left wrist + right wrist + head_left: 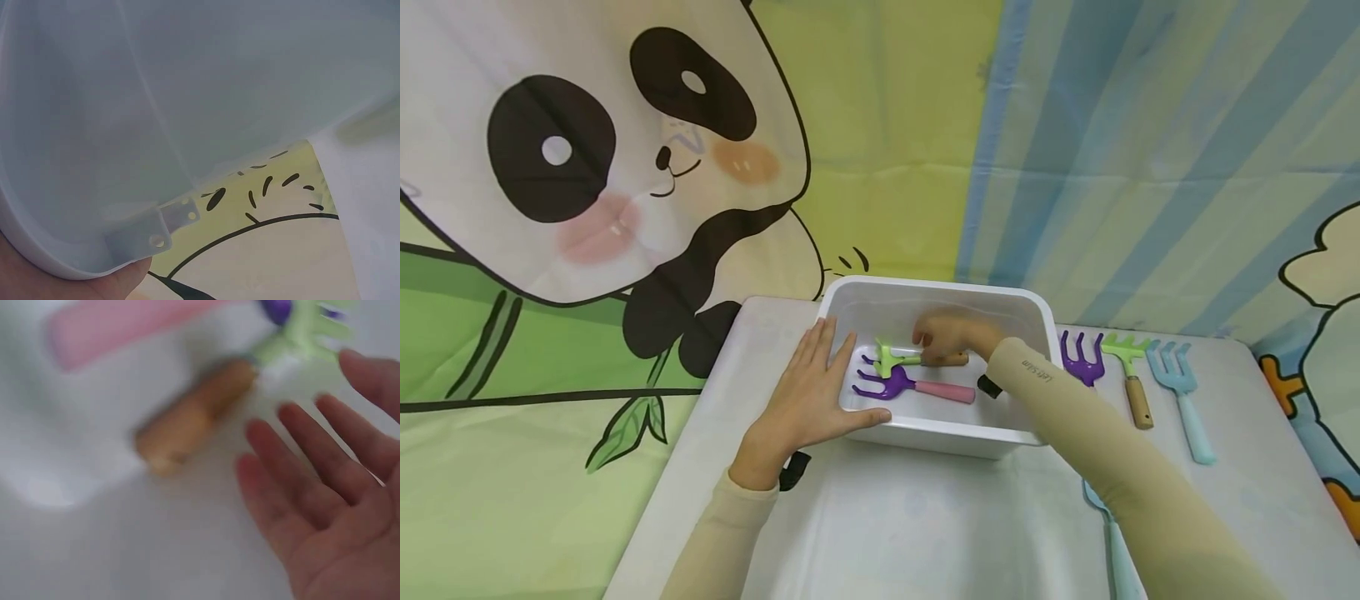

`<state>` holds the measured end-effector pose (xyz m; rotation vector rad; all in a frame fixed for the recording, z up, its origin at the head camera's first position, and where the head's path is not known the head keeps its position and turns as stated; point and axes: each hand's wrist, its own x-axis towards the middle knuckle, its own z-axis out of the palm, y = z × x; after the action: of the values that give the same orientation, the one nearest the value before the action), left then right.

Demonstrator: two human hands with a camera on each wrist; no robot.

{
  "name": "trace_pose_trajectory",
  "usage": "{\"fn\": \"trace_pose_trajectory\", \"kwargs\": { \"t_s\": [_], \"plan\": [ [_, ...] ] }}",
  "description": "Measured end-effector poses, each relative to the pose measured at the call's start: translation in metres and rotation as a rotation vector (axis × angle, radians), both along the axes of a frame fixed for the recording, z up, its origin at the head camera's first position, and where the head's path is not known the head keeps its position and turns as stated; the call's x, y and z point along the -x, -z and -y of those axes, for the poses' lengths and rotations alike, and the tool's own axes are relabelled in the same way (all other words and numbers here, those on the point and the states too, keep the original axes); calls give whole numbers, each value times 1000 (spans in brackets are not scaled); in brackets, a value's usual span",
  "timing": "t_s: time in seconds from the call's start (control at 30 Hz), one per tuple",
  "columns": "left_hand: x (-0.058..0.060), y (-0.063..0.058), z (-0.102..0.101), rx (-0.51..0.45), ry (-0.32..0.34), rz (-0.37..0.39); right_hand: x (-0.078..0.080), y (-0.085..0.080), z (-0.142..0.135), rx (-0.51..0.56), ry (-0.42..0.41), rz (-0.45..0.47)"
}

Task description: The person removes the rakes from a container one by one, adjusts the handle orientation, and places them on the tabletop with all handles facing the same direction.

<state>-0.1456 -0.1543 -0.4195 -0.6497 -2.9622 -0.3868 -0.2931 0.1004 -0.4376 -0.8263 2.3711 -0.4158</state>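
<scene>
One white plastic bin (940, 438), two tools in it: a purple fork (913, 385) with a pink handle, a green rake (897, 360) with a wooden one. Left grip (816, 392) is spread over the rim; right grip (951, 333) has its fingers apart, seemingly just off the wood, but that wrist view's blurry. Four more tools on the surface (910, 525), incl. one blue tool (1122, 554) half hidden by a sleeve (1105, 450).

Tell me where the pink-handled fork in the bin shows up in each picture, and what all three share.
Head: the pink-handled fork lies below centre, slightly right, inside the white bin.
Left wrist: not in it.
Right wrist: its blurred pink handle is at top left.
Shared landmark: the white bin, whose wall fills much of the left wrist view.
</scene>
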Motion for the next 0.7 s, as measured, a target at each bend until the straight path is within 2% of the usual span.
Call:
{"fn": "trace_pose_trajectory", "kwargs": {
  "t_s": [0.1,0.23,0.33,0.53,0.7],
  "plan": [
    [0,0,0,-1,-1,-2,-1,13,1,-51,19,45],
    [-1,0,0,-11,-1,-3,-2,24,2,-78,18,38],
    [-1,-1,0,-15,-1,-5,-4,28,3,-103,10,11],
    [-1,-1,1,-10,-8,-3,-12,33,7,-155,10,76],
    [0,0,1,-10,0,-10,-15,37,11,-160,22,40]
  ]
}}
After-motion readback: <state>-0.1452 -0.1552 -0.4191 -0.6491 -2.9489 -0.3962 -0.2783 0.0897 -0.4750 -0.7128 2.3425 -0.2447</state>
